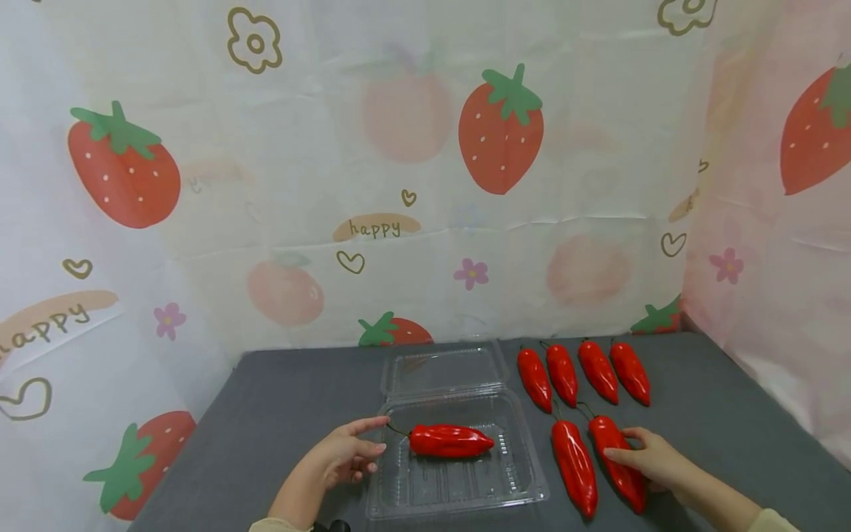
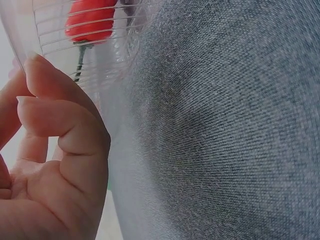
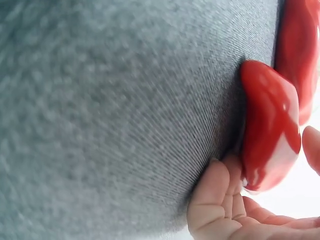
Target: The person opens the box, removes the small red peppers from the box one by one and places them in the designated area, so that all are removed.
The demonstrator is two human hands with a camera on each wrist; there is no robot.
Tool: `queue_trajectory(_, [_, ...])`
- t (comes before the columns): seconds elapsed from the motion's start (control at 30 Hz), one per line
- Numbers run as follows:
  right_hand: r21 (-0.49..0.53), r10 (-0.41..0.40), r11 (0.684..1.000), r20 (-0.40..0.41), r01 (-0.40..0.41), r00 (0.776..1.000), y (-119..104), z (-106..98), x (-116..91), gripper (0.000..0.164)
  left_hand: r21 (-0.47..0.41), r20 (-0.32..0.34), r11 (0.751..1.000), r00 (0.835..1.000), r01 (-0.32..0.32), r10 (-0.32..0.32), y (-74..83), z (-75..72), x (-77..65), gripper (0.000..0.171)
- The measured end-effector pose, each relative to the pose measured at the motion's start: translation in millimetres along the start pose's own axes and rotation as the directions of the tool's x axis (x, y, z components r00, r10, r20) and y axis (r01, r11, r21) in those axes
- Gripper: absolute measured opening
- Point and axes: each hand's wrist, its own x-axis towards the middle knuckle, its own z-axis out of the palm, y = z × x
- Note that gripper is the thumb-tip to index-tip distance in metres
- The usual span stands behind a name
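A red chili pepper point(image 1: 450, 441) with a green stem lies crosswise in the base of a clear plastic clamshell box point(image 1: 459, 510). At the box's left rim, my left hand point(image 1: 342, 454) has its index finger and thumb reaching to the edge beside the stem. In the left wrist view, fingertips point(image 2: 37, 75) meet the ribbed clear wall, and the other fingers bend loosely. My right hand point(image 1: 658, 458) holds another red chili pepper point(image 1: 618, 465) on the grey table, thumb along its top and fingers at its right side. The right wrist view shows fingers point(image 3: 212, 187) tucked against this pepper point(image 3: 270, 125).
Just left of the held pepper lies another red pepper point(image 1: 574, 465). Several more peppers point(image 1: 598, 372) line up behind in a row. The box's lid point(image 1: 445, 369) is folded back toward the rear. A printed curtain point(image 1: 425, 148) rises behind the table point(image 1: 286, 399).
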Motion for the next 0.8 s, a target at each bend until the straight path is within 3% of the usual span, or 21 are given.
queue_trajectory(0.3, [0.010,0.006,1.000,-0.011,-0.006,1.000,-3,-8,-2,0.082,0.000,-0.002,1.000,1.000,-0.004,0.004,1.2,1.5,-1.0,0.056])
queue_trajectory(0.8, [-0.023,-0.098,0.995,-0.064,0.097,0.993,-20,-26,-6,0.082,0.001,0.006,1.000,1.000,-0.009,0.009,2.1,1.9,0.1,0.056])
